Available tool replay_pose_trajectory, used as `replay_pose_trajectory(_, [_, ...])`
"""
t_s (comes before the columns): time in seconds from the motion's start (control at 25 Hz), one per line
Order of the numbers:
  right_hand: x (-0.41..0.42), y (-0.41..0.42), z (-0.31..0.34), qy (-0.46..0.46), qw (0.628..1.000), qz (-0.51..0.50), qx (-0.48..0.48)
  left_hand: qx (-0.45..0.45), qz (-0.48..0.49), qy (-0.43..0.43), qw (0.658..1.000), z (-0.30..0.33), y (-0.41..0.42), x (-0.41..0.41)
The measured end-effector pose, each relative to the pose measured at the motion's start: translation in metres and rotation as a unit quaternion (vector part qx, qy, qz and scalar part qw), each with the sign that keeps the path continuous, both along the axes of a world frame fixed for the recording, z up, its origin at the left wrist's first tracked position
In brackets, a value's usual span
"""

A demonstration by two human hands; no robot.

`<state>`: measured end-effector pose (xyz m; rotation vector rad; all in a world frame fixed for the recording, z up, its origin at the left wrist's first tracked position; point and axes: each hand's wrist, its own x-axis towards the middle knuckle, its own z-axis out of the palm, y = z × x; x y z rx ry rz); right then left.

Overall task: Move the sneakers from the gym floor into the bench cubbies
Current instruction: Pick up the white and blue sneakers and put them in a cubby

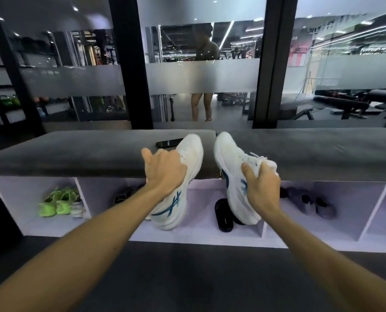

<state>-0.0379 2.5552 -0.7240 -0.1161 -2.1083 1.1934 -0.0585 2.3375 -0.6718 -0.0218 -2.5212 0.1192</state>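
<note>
I hold one white sneaker with blue stripes in each hand, both raised in front of the grey-cushioned bench (pixel 75 154). My left hand (pixel 165 172) grips the left sneaker (pixel 183 194) at its collar, toe pointing up toward the bench top. My right hand (pixel 261 188) grips the right sneaker (pixel 230 158) around its laces and tongue, toe also up. Both shoes hang in front of the white cubbies (pixel 264 230) under the bench. The heels of both sneakers overlap the middle cubby opening.
A black phone (pixel 167 143) lies on the bench top behind the left sneaker. Neon green shoes (pixel 59 203) sit in the left cubby, black slides (pixel 223 215) in the middle one, dark grey shoes (pixel 311 201) to the right. Glass wall behind; dark gym floor (pixel 187 278) below.
</note>
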Motion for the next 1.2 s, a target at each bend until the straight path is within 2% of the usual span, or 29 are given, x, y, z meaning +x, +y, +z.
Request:
replay_pose_trajectory(0.24, [0.000, -0.023, -0.069, -0.024, 0.997, 0.033, -0.065, -0.018, 0.003, -0.032, 0.999, -0.070, -0.004, -0.004])
replay_pose_trajectory(0.56, [-0.006, -0.026, -0.149, -0.061, 0.995, 0.038, -0.066, 0.006, 0.004, -0.091, 0.996, -0.161, 0.005, -0.019])
replay_pose_trajectory(0.76, [-0.025, -0.024, -0.185, -0.101, 0.992, 0.041, -0.069, 0.013, 0.001, -0.122, 0.993, -0.191, 0.010, -0.035])
replay_pose_trajectory(1.04, [-0.073, -0.026, -0.218, -0.140, 0.988, 0.036, -0.063, 0.010, -0.001, -0.172, 0.985, -0.226, 0.012, -0.090])
replay_pose_trajectory(1.2, [-0.116, -0.027, -0.242, -0.186, 0.977, 0.041, -0.091, 0.049, 0.005, -0.213, 0.976, -0.258, 0.021, -0.140])
